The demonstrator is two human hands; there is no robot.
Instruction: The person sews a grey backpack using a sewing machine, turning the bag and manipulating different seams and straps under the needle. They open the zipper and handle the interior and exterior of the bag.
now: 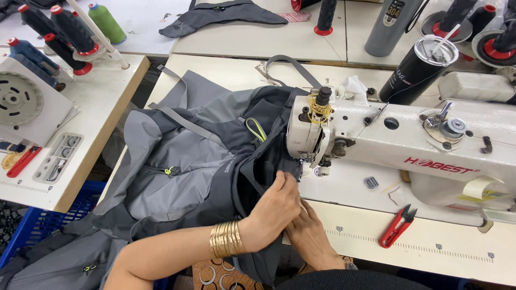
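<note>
Left hand (277, 207): fingers curled, pinching dark fabric at bench's near edge.
Right hand (310, 232): beneath left, grip hidden.
Jacket (188, 161): long axis runs near-left corner toward machine (398, 142); needle obscured.

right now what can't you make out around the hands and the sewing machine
Head view:
- Right hand: fingers hidden under the left hand, so its grip on the dark grey fabric is unclear.
- Needle and presser foot: too small, shadowed under the machine head.
- Sewing machine: right end cut off by the frame edge.
- Grey jacket: lower part runs off the table edge and out of frame.
</note>
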